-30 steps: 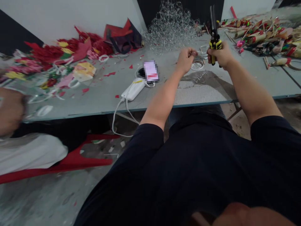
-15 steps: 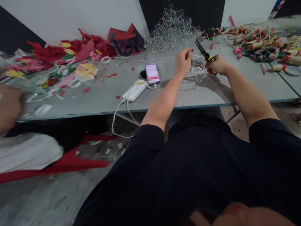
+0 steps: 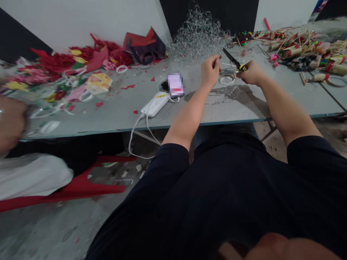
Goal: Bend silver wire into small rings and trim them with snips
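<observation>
Well inside the table's near edge, the right hand holds pliers.

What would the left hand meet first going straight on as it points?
Probably the silver wire tangle, though the black-bladed tool close to that line might come first; depth is unclear.

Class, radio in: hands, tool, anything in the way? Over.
Right hand gripping black-and-yellow pliers. Left hand curled, hold unclear. Loose wire nearer the body, possible snag; tangled wire heap behind.
</observation>
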`<state>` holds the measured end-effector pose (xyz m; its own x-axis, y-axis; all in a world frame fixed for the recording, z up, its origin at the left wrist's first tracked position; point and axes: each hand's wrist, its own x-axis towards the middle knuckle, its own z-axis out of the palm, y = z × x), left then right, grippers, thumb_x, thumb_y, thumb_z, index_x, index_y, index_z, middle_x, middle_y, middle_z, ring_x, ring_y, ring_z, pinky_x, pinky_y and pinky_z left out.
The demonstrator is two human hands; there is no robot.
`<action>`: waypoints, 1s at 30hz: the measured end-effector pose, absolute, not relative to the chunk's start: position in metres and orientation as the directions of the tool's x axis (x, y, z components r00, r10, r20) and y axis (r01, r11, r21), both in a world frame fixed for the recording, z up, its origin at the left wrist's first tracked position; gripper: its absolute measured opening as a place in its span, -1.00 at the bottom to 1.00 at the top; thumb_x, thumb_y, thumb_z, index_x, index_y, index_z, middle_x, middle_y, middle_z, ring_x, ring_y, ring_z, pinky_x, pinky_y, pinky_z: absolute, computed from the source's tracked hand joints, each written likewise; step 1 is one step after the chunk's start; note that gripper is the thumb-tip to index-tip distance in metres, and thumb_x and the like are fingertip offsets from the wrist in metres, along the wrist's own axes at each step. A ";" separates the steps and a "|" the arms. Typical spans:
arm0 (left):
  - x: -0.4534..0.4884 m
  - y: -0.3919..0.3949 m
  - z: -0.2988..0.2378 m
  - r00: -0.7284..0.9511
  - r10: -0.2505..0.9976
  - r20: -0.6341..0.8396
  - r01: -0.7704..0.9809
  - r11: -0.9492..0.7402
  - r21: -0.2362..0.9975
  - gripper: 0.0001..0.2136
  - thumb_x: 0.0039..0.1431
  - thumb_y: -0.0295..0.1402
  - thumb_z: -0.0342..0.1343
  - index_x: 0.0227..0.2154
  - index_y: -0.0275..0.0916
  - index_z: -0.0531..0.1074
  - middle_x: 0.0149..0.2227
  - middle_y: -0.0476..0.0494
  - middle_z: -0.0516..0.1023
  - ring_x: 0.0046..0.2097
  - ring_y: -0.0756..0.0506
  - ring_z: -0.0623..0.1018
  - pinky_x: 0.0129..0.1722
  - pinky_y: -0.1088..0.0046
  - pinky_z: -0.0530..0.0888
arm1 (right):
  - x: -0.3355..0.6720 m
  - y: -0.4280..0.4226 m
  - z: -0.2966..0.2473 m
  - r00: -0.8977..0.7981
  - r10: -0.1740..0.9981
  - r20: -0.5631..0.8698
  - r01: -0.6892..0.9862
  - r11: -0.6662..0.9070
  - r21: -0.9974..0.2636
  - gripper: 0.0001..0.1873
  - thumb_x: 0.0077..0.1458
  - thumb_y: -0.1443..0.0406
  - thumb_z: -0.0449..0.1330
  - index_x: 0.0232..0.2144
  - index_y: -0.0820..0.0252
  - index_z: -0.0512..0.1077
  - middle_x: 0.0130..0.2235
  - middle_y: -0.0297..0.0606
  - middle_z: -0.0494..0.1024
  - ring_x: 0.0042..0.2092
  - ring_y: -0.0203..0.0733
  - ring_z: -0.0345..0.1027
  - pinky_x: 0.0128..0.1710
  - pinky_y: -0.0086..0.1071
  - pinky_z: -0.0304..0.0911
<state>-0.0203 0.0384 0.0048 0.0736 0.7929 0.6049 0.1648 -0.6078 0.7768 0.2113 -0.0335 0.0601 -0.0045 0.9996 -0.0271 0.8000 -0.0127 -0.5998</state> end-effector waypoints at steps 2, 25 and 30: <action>-0.017 0.049 -0.001 -0.005 0.805 0.593 0.239 -0.575 0.782 -0.65 0.61 0.19 0.46 -0.19 0.08 0.72 -0.45 0.00 0.59 -0.17 -0.26 0.68 0.06 0.06 0.57 | 0.212 -0.032 0.059 0.003 0.999 0.032 0.833 0.015 -0.553 -0.63 0.75 0.34 0.45 -0.22 0.11 0.50 -0.32 -0.28 0.51 -0.09 -0.10 0.46 0.11 -0.18 0.36; -0.008 0.079 -0.013 -0.033 0.787 0.617 0.041 -0.615 0.787 -0.61 0.42 -0.21 0.63 -0.41 0.09 0.52 -0.40 -0.05 0.63 -0.19 -0.31 0.72 0.02 -0.04 0.67 | 0.228 -0.030 0.056 -0.185 0.971 -0.148 0.793 0.059 -0.606 -0.50 0.70 0.20 0.57 -0.29 0.15 0.48 -0.31 -0.19 0.61 -0.07 -0.06 0.60 0.11 -0.15 0.51; -0.010 0.080 -0.005 0.029 0.795 0.606 0.023 -0.606 0.795 -0.53 0.29 0.24 0.73 -0.33 0.08 0.65 -0.37 -0.10 0.61 -0.10 -0.38 0.77 -0.01 -0.04 0.71 | 0.229 -0.035 0.063 -0.272 0.940 -0.204 0.748 0.074 -0.660 -0.34 0.44 -0.18 0.74 -0.27 0.09 0.52 -0.22 -0.12 0.69 -0.07 0.13 0.71 0.01 -0.02 0.67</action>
